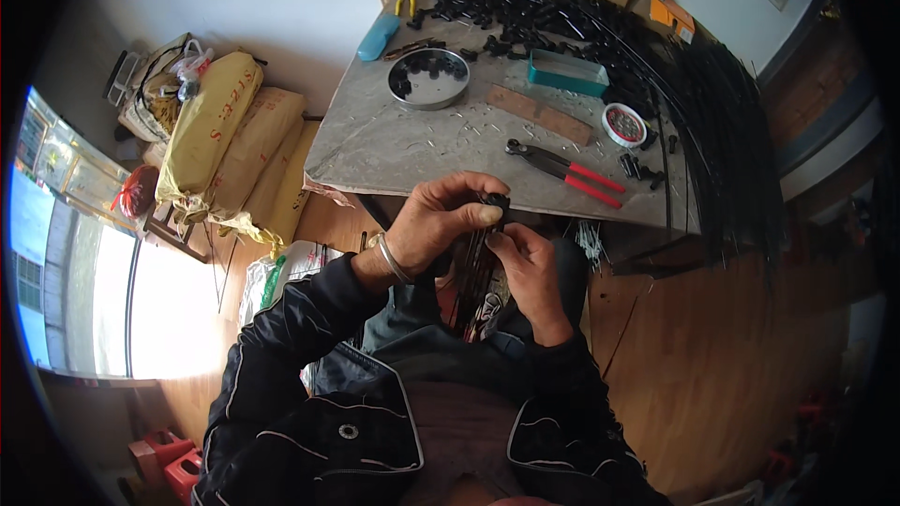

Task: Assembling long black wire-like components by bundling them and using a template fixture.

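Note:
My left hand, with a metal bangle at the wrist, pinches a small black end piece between thumb and fingers in front of the table's near edge. Below it hangs a bundle of thin dark rods, reaching down between my legs. Just under the end piece, my right hand grips the bundle's upper part with thumb and bent fingers. How the rods join the end piece is too small to tell. On the table beyond lie pliers with red handles, the nearest tool to my hands.
The grey table carries a round tin of black parts, a teal tray, a flat wooden strip, a small round tin and scattered metal bits. Long black rods overhang its right side. Stuffed sacks lie at left.

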### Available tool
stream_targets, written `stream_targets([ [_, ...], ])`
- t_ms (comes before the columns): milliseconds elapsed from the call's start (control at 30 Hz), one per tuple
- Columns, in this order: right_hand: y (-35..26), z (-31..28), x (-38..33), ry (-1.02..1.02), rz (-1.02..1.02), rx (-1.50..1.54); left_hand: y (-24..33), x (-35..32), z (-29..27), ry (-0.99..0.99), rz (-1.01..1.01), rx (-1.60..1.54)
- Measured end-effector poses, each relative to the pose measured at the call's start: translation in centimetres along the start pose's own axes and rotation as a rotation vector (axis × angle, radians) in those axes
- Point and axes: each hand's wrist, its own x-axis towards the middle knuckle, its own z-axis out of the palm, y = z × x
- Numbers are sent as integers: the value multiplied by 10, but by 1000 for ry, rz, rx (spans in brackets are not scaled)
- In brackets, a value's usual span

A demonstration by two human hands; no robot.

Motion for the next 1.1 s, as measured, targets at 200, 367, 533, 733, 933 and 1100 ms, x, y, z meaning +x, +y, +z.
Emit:
stream_targets([
  [200,0,-16,-6,-223,160,215,-1,0,-4,-319,17,25],
  [367,-6,-12,-13,-261,148,292,0,-6,-2,-399,-19,21],
  [533,-1,5,3,11,121,201,-27,-2,29,271,181,140],
  [733,0,15,-1,88,80,186,-22,-3,35,457,598,816],
  [933,2,13,-2,68,-68,-91,-9,-10,35,456,517,869],
  [1100,-17,-1,-4,-57,-4,-283,4,-24,25,348,480,828],
])
